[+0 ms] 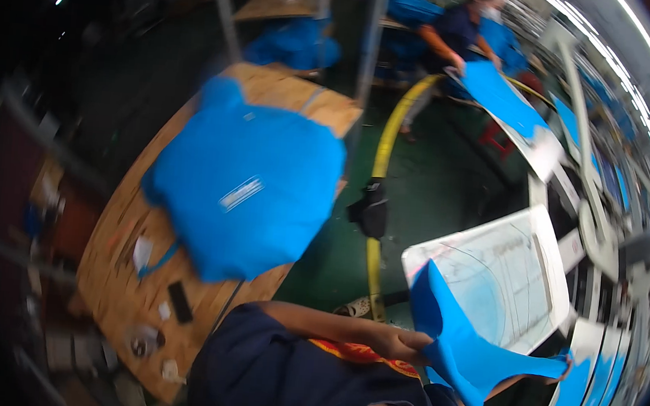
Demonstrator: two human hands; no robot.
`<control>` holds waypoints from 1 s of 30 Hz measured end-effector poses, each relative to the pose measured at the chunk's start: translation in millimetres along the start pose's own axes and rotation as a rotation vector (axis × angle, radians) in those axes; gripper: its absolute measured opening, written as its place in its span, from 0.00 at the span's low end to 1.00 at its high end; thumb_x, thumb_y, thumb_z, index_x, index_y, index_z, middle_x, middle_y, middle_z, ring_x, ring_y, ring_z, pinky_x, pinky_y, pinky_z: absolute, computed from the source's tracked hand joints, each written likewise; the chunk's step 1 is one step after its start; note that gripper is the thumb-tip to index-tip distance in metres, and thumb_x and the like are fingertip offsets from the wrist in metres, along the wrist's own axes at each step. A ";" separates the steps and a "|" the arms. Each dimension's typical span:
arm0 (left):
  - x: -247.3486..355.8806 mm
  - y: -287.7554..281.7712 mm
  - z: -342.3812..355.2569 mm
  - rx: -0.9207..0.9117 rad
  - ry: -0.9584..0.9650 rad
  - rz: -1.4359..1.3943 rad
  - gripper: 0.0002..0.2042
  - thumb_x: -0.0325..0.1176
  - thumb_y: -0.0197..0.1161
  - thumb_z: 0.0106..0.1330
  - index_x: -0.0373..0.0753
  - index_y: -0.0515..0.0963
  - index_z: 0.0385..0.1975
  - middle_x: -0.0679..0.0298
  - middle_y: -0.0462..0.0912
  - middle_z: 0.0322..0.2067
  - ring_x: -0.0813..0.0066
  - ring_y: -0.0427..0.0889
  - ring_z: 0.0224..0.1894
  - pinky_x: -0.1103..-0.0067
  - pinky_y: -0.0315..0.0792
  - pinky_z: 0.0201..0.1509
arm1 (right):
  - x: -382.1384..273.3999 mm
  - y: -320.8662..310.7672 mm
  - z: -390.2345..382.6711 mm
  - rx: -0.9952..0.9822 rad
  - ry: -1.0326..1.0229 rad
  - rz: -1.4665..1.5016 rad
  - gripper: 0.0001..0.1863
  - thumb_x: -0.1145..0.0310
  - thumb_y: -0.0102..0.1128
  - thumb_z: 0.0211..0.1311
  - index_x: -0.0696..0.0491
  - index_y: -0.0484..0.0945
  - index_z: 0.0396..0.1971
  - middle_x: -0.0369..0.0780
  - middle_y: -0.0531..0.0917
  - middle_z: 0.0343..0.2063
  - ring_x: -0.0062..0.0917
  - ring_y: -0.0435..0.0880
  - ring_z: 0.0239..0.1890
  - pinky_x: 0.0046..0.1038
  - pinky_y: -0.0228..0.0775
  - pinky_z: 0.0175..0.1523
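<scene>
The person holds a blue fabric piece [456, 354] out in front of the body, spanning the gap between the two hands. The left hand [410, 345] pinches its near-left part, where a pointed flap stands up beyond the fingers; the right hand [565, 368] seems to pinch the narrow far-right end, though it is small and partly covered there. The fabric sags between them, its flap overlapping the near edge of a white-rimmed panel [555, 259]. To the person's left, a large blue fabric bundle [255, 174] lies on a wooden tabletop [118, 263], well apart from both hands, with a dark flat object [180, 302] near it. Farther off, a co-worker [453, 34] grips a blue-and-white sheet [501, 98].
</scene>
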State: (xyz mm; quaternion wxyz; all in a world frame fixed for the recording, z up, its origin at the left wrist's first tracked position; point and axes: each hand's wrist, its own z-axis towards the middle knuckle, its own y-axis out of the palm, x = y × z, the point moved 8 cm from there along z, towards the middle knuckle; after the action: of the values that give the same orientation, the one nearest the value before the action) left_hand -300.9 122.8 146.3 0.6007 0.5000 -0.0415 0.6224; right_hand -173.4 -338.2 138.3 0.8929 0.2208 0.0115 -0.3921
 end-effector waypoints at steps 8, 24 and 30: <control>224.1 112.6 -192.9 0.220 0.954 -0.414 0.32 0.55 0.38 0.76 0.38 0.53 0.71 0.52 0.61 0.69 0.50 0.61 0.70 0.51 0.56 0.72 | -224.3 253.0 91.3 0.076 -0.390 -0.042 0.20 0.56 0.58 0.67 0.61 0.85 0.34 0.46 0.86 0.34 0.31 0.85 0.34 0.34 0.78 0.37; 455.8 129.8 -565.6 1.616 1.431 0.493 0.22 0.41 0.40 0.79 0.28 0.64 0.62 0.50 0.68 0.64 0.56 0.67 0.66 0.62 0.61 0.71 | -704.7 642.1 -154.2 -0.447 -0.062 0.918 0.16 0.85 0.57 0.52 0.51 0.85 0.37 0.40 0.86 0.33 0.29 0.85 0.35 0.27 0.75 0.45; 469.9 -3.7 -752.8 1.843 1.378 0.320 0.25 0.43 0.36 0.79 0.30 0.60 0.66 0.50 0.64 0.67 0.52 0.62 0.69 0.59 0.55 0.74 | -811.8 741.1 -421.9 -0.995 -0.154 0.949 0.12 0.81 0.56 0.54 0.55 0.79 0.39 0.47 0.80 0.35 0.43 0.79 0.41 0.40 0.73 0.47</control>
State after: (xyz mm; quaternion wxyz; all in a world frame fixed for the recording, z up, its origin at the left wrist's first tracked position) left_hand -624.9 946.8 86.3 -0.1811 0.2921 0.7001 0.6259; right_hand -148.2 837.3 200.5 0.9614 -0.2623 0.0286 0.0783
